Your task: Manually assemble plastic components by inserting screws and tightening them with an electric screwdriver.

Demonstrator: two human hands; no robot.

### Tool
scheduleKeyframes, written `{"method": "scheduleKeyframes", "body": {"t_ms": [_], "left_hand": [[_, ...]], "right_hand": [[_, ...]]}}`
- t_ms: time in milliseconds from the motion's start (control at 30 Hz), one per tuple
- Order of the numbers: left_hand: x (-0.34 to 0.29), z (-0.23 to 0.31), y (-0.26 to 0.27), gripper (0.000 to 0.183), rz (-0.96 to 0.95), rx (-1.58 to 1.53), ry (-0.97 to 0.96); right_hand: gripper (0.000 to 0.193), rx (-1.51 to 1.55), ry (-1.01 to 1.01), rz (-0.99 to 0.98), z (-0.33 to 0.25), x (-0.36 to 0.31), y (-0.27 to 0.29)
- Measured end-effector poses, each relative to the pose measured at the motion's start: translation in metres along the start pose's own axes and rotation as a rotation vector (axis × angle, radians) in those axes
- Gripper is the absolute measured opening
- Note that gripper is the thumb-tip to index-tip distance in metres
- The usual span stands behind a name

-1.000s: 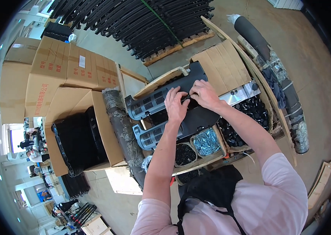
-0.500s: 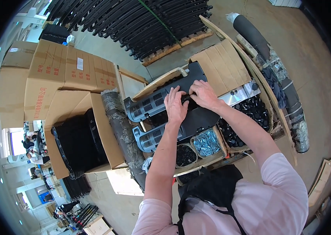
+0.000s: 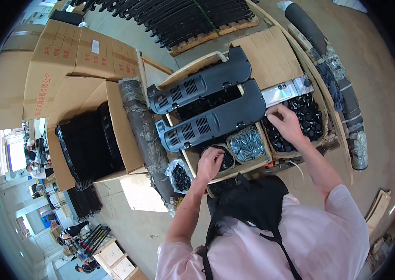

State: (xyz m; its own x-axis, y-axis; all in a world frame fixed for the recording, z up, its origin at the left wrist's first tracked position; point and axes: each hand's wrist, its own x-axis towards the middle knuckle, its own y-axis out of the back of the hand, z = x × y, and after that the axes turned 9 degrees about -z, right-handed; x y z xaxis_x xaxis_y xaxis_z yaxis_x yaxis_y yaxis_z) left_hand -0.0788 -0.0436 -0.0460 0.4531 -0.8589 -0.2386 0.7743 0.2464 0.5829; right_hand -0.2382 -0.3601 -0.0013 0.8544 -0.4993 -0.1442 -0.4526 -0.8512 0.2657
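Note:
Two long dark-grey plastic covers with slotted vents lie side by side, an upper cover (image 3: 207, 81) and a nearer cover (image 3: 221, 119). My left hand (image 3: 210, 164) is over a small bin of tiny black parts (image 3: 228, 161), its fingers curled down and the fingertips at the parts. Whatever may be between them is hidden. My right hand (image 3: 287, 125) hovers at the nearer cover's right end, above a bin of black knob-like pieces (image 3: 307, 116). Its fingers are bent, with the thumb apart and nothing visible in them. Beside the left hand's bin stands a bin of silver screws (image 3: 247, 143).
A silver metal plate (image 3: 284, 92) adjoins the covers' right ends, below a cardboard sheet (image 3: 267, 58). Left are a plastic bag of black parts (image 3: 179, 176), a wrapped roll (image 3: 141, 116) and an open carton (image 3: 130, 126). A pallet of black bars (image 3: 216, 35) stands beyond.
Both hands have let go of the covers. My left hand moved down toward me to the small bin; my right moved right, above the black pieces. The nearer cover now shows whole.

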Motion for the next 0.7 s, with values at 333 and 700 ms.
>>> {"method": "scheduleKeyframes", "body": {"t_ms": [333,700], "left_hand": [[-0.002,-0.066,-0.028,0.040,-0.097,0.351,0.026],[-0.014,-0.083,-0.048,0.048,-0.279,0.614,0.074]], "right_hand": [[0.012,0.011,-0.124,-0.101,-0.006,-0.139,-0.059],[0.035,-0.331,-0.402,-0.226,0.068,-0.250,-0.108]]}}
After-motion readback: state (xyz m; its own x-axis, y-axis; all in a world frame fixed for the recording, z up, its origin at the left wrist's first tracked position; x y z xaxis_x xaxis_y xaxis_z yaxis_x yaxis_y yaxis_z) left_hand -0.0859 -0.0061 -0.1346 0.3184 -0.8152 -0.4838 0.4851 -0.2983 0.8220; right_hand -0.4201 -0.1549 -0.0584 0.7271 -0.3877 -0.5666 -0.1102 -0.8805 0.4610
